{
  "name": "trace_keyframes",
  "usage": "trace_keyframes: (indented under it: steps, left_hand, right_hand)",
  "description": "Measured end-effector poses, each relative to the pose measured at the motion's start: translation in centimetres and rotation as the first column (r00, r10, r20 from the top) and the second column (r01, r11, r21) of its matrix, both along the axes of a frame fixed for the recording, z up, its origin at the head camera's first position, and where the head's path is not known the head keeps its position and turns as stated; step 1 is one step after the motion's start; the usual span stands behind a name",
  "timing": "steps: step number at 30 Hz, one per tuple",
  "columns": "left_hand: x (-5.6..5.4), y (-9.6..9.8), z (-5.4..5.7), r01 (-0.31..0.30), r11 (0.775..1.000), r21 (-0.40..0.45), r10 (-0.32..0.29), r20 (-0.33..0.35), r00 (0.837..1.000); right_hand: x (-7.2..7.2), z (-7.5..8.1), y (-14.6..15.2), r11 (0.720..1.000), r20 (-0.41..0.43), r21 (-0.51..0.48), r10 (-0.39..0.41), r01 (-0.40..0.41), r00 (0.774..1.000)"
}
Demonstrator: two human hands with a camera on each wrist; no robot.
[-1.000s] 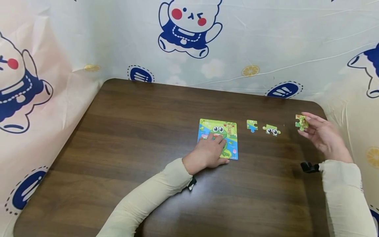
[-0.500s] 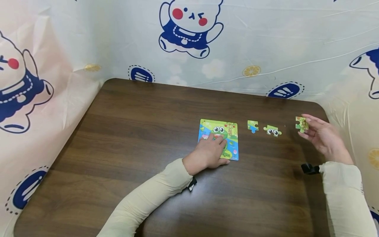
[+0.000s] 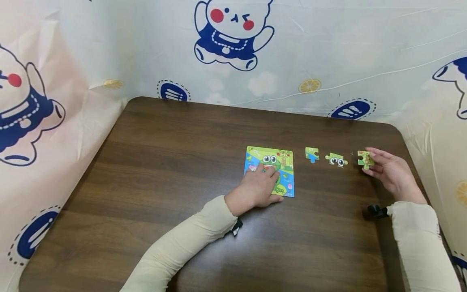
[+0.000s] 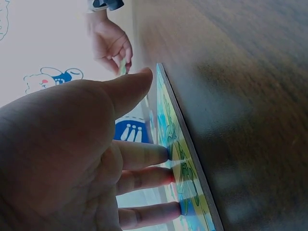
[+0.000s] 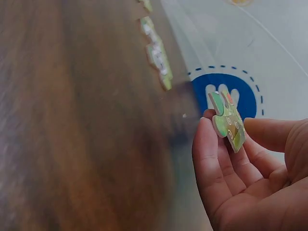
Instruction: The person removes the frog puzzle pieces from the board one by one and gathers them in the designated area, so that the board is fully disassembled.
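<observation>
My left hand (image 3: 257, 186) lies over a frog picture board (image 3: 286, 178), its fingertips pressing on the printed face. In the left wrist view the fingers reach straight to the board (image 4: 192, 168), and the thumb is held apart from it. At the right of the table my right hand (image 3: 395, 174) pinches a green jigsaw piece (image 3: 364, 159) between thumb and fingers. The right wrist view shows this jigsaw piece (image 5: 229, 120) from the side, with knobs and notches. Just left of it lies a jigsaw piece with two frog eyes (image 3: 336, 160), then a green and blue jigsaw piece (image 3: 311, 154).
Both things and hands are on a brown wooden table (image 3: 164, 162) with rounded corners. Behind and beside it hangs a pale printed curtain (image 3: 146, 48) with cartoon figures. Black wrist devices sit at both cuffs, the right one (image 3: 377, 211) sticking out to the left.
My right hand has moved slightly left and toward me with the pinched jigsaw piece, closer to the eyes piece. The left hand stays on the board.
</observation>
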State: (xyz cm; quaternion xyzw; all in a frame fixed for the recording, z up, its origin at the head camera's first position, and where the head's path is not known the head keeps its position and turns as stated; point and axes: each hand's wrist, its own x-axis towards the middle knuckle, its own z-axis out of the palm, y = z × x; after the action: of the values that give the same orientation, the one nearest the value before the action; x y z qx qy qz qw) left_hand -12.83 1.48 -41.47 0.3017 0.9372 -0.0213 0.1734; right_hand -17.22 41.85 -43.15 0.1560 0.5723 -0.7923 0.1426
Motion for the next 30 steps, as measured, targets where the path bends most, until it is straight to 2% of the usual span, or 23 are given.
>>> trace_keyframes:
  steps: [5,10,13,15,17,21,24,27,30]
  left_hand:
    - [0.0,0.0,0.0,-0.001,1.000,0.009,0.001,0.001,1.000]
    - [0.0,0.0,0.0,-0.004,1.000,0.006,0.004,0.002,1.000]
    - [0.0,0.0,0.0,-0.006,1.000,0.001,0.006,0.003,1.000]
    - [0.1,0.1,0.0,-0.007,1.000,-0.002,0.007,0.004,1.000]
    - [0.1,0.1,0.0,-0.009,1.000,-0.001,0.009,0.005,1.000]
    - [0.0,0.0,0.0,-0.004,1.000,0.007,0.004,0.006,1.000]
    - [-0.1,-0.3,-0.1,0.005,1.000,0.008,-0.005,0.009,1.000]
    - [-0.2,-0.6,-0.1,0.014,1.000,0.008,-0.014,0.017,1.000]
    - [-0.4,-0.9,-0.1,0.023,1.000,0.017,-0.024,0.031,0.999]
  right_hand:
    - [0.2,-0.3,-0.1,0.993,0.052,0.118,-0.023,0.017,0.998]
    - [0.3,-0.6,0.0,0.984,0.044,0.176,0.003,-0.010,0.999]
    - [0.4,-0.8,-0.1,0.968,0.024,0.250,0.020,-0.026,1.000]
    - [0.5,-0.9,-0.2,0.945,0.005,0.325,0.028,-0.028,1.000]
    - [0.6,-0.8,-0.4,0.911,-0.006,0.412,0.028,-0.023,1.000]
    - [0.7,-0.6,-0.6,0.806,-0.006,0.592,0.037,-0.026,0.999]
    - [0.7,-0.4,-0.6,0.738,0.003,0.674,0.059,-0.045,0.998]
    - [0.9,-0.1,-0.7,0.719,-0.002,0.694,0.070,-0.049,0.998]
    - [1.1,0.2,-0.8,0.757,-0.027,0.654,0.050,-0.020,0.998]
